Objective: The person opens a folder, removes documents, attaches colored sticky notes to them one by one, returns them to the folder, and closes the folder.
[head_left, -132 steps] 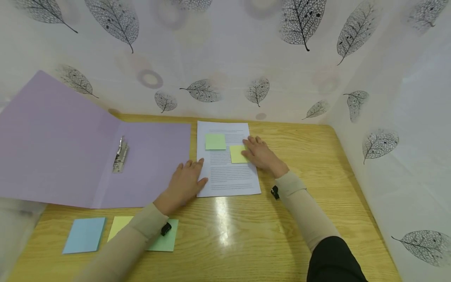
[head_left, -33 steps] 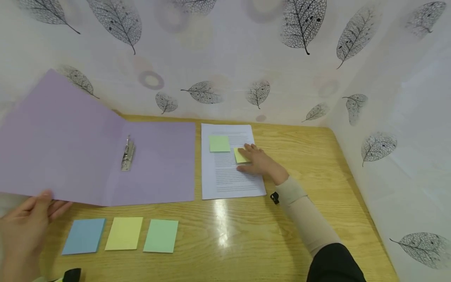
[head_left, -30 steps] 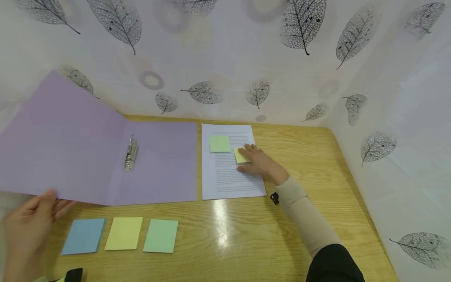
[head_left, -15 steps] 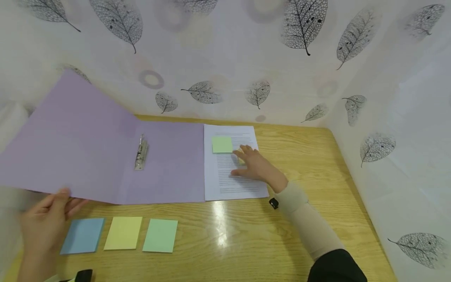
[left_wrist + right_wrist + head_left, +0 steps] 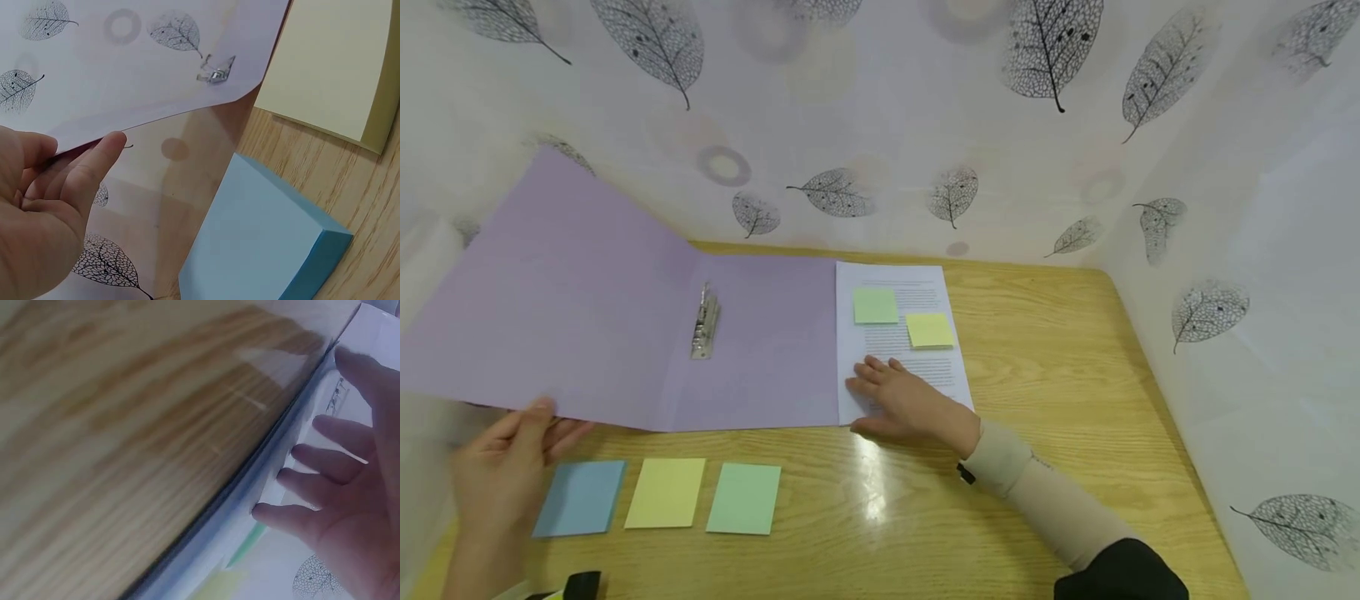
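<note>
The purple folder lies opened out on the left half of the wooden worktop, its left cover raised off the surface and its right cover flat; inside it there is only a metal clip at the spine, with no sheets under it. The left hand holds the near edge of the raised cover, thumb on top and fingers beneath, pinching the thin sheet. Just right of the folder, touching its right edge, lies a stack of printed paper with a green sticky note and a yellow sticky note stuck on its upper part. The right hand rests at the near left corner of that stack, fingers lightly bent along the paper's edge, thumb at the near side; whether it has actually gripped the sheets cannot be told. Nearer the person, in front of the folder, three pads sit in a row apart from each other: a blue pad, a yellow pad and a green pad.
</note>
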